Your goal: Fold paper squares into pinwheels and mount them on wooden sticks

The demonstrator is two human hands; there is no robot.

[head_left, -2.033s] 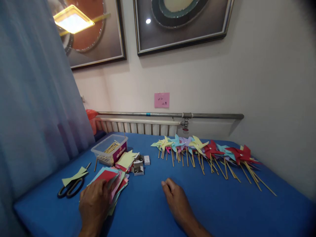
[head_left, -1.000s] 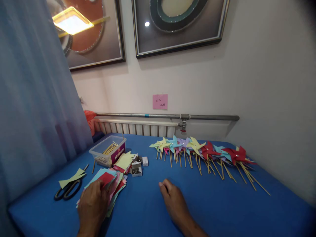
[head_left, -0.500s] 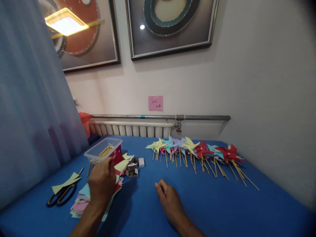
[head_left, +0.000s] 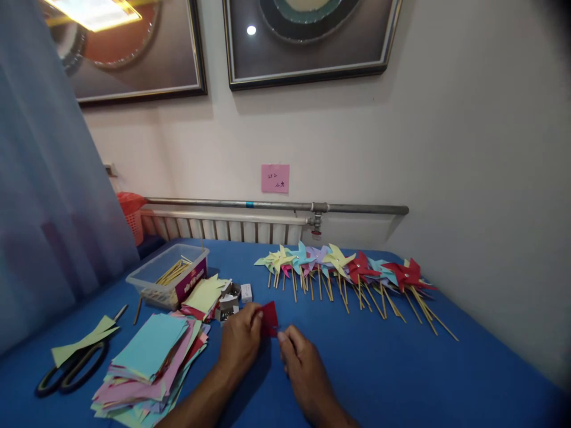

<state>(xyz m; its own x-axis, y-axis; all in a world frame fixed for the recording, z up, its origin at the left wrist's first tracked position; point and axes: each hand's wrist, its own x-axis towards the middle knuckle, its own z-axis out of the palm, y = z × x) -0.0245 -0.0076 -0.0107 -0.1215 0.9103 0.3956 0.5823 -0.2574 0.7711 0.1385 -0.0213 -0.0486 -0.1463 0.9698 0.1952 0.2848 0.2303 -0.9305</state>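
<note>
My left hand [head_left: 243, 340] pinches a red piece of paper [head_left: 269, 320] above the blue table, to the right of the small boxes. Beside the paper's lower right corner is my right hand [head_left: 306, 362], its thumb and fingers closed; whatever may be between them is too small to make out. Several small metal pins appear in an open box [head_left: 228, 311] just behind my left hand. Another stack of cut paper, pale yellow on top [head_left: 205, 295], lies against the plastic tub [head_left: 156, 261] of wooden sticks.
Finished paper pinwheels [head_left: 339, 261] on sticks lie in a row at the back right. A stack of coloured paper sheets [head_left: 149, 351] sits at the left, with black-handled scissors [head_left: 80, 368] under pale paper beside it. A small white box [head_left: 246, 292] stands near the pins.
My left hand has moved right from the paper stacks, bringing the red paper in front of my right hand. The right hand stays closed in nearly the same place. The view has shifted slightly.
</note>
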